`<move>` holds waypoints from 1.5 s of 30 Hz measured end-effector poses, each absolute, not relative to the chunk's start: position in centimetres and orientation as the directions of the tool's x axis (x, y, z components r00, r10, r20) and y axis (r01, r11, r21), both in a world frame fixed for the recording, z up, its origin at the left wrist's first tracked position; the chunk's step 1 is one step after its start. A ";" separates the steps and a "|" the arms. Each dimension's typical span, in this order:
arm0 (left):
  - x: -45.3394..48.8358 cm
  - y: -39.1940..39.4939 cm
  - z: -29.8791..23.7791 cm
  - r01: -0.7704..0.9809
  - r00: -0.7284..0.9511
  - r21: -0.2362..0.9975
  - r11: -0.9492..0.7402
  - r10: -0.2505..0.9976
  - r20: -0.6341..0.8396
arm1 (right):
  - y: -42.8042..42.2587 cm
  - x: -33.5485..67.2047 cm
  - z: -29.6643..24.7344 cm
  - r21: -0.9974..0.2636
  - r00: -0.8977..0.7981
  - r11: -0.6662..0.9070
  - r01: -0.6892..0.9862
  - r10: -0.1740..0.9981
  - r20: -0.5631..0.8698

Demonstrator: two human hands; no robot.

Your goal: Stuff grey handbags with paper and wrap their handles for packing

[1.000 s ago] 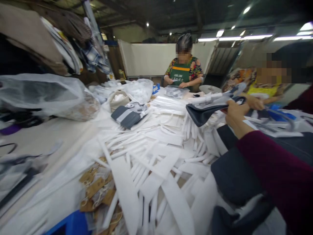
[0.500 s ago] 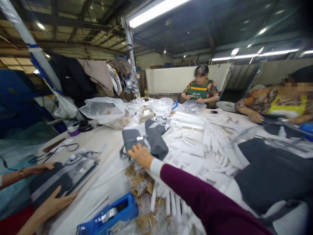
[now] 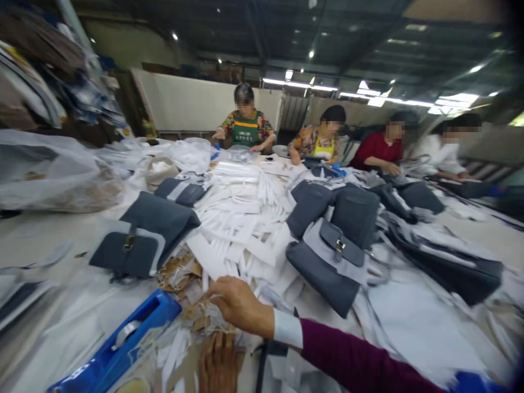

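My right hand [image 3: 239,305], below a purple sleeve, hovers over or touches a heap of brown paper tags [image 3: 184,273] with strings and clear plastic. Its fingers are bent downward and slightly apart, with nothing visible held in them. At the bottom, my left hand [image 3: 219,360] lies palm down on the table, fingers stretched out. Just right of it is part of a dark item with clear wrapping [image 3: 282,368]. Left of the tags stands a blue tape dispenser [image 3: 135,327]. Beyond the heap lies a dark grey bag with a buckled flap [image 3: 135,248].
White strips [image 3: 233,202] cover the table's middle. More dark bags [image 3: 344,245] lie to the right. At the left sits a large clear plastic bag [image 3: 53,169]. Several co-workers sit along the far side, one in a green apron [image 3: 244,131].
The view has swung right. My right hand has let go of the dark grey bag and moved back to the tags. My left hand has come into view; a co-worker's hands at left have left it.
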State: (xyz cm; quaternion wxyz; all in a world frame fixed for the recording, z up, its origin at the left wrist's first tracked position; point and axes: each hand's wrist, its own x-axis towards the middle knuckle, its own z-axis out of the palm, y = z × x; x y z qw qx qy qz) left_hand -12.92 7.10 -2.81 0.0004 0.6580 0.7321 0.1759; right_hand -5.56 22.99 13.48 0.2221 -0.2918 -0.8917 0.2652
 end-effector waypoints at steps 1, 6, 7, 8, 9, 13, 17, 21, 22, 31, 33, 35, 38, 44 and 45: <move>-12.7 7.2 -3.2 0.973 -0.121 0.223 0.064 0.960 0.251 | 21.3 -1.9 12.7 -0.681 -0.676 0.602 0.417 0.706 0.211; -12.3 7.6 -3.2 0.991 -0.062 0.132 0.032 0.972 0.228 | 12.7 15.7 9.5 -0.875 -0.281 0.107 0.472 0.959 -0.035; -12.2 7.7 -3.0 0.986 -0.075 0.161 0.042 0.976 0.203 | 11.1 18.7 9.0 -0.885 -0.202 0.017 0.466 0.976 -0.087; -12.2 7.9 -2.6 0.977 -0.089 0.206 0.049 0.979 0.186 | 9.6 21.6 8.6 -0.888 -0.123 -0.068 0.454 0.983 -0.138; -12.2 8.2 -2.2 0.963 -0.099 0.265 0.050 0.980 0.173 | 8.2 24.1 8.2 -0.887 -0.048 -0.149 0.437 0.981 -0.189; -13.1 9.1 1.1 0.795 -0.112 0.602 0.068 0.993 0.035 | 3.3 31.1 6.4 -0.872 0.132 -0.351 0.341 0.936 -0.325; -13.7 9.0 5.6 0.546 -0.373 0.799 0.253 0.927 -0.038 | 0.7 33.0 4.0 -0.862 0.136 -0.422 0.282 0.906 -0.400; -12.2 8.1 5.8 0.483 -0.407 0.807 0.341 0.903 -0.138 | -0.2 30.8 1.5 -0.863 0.157 -0.441 0.247 0.897 -0.413; -11.7 7.8 5.1 0.468 -0.328 0.808 0.357 0.920 -0.216 | -0.3 29.9 1.0 -0.865 0.173 -0.443 0.237 0.895 -0.411; -8.4 7.9 0.2 0.555 0.044 0.810 0.191 0.965 -0.258 | 5.3 26.1 1.5 -0.886 0.362 -0.399 0.235 0.882 -0.301; -8.4 8.3 0.1 0.541 0.068 0.817 0.197 0.958 -0.277 | 6.4 25.8 1.7 -0.892 0.374 -0.405 0.199 0.873 -0.312; -8.5 8.2 -0.3 0.529 0.064 0.820 0.219 0.953 -0.296 | 6.8 25.2 1.2 -0.897 0.416 -0.417 0.148 0.849 -0.326; -8.7 7.5 -1.3 0.519 0.050 0.825 0.223 0.956 -0.289 | 6.0 23.8 0.0 -0.897 0.475 -0.436 0.079 0.807 -0.350; -8.4 5.9 -2.2 0.516 -0.031 0.828 0.221 0.970 -0.239 | 4.9 21.5 -1.3 -0.924 0.350 -0.375 0.079 0.878 -0.327; -8.4 5.7 -2.2 0.510 -0.038 0.835 0.208 0.975 -0.220 | 5.0 21.4 -1.5 -0.936 0.328 -0.339 0.095 0.898 -0.292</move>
